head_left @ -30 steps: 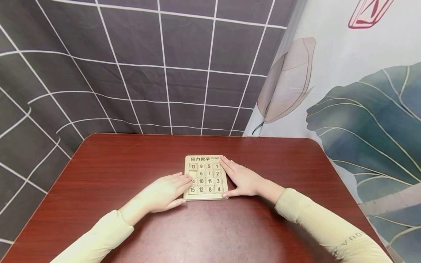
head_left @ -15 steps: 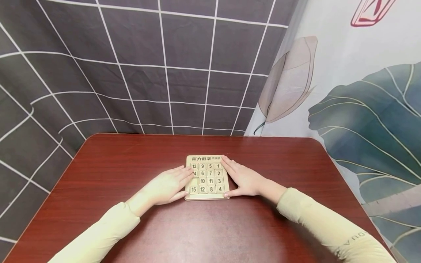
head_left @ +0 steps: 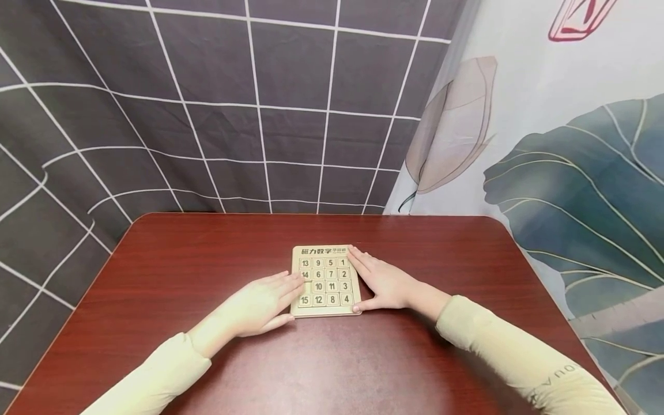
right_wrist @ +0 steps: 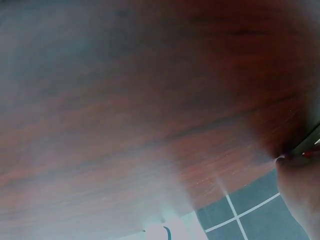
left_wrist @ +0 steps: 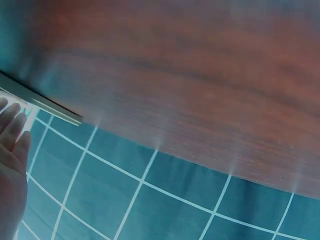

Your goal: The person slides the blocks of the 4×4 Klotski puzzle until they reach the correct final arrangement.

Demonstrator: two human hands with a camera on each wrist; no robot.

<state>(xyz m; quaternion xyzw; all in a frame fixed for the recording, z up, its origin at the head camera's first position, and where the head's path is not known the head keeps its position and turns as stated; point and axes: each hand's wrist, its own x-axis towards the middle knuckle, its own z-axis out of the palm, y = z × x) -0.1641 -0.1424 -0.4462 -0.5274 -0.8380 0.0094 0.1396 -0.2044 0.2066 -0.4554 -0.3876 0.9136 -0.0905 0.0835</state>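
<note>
A pale wooden sliding number puzzle [head_left: 325, 311] lies flat on the table in the head view. Its left column reads 13, 14, a partly covered gap, then 15. My left hand [head_left: 261, 304] rests at its left side, fingers straight, fingertips over the edge by the 14 tile [head_left: 305, 275] and the gap. The left thumb is near the lower-left corner. Along the right side, my right hand [head_left: 388, 285] touches the upper corner with its extended fingers and the lower corner with its thumb. The left wrist view catches the puzzle's edge [left_wrist: 55, 111] beside the left fingers.
A glossy red-brown table [head_left: 176, 253] carries the puzzle near its middle. Behind it hangs a dark curtain [head_left: 207, 127] with a white grid. At the right is a pale curtain [head_left: 519, 230] with leaf prints.
The 14 tile has slid up one place, so the gap now lies beneath it. My left hand went up with it, then came back down. The right hand stays put.
</note>
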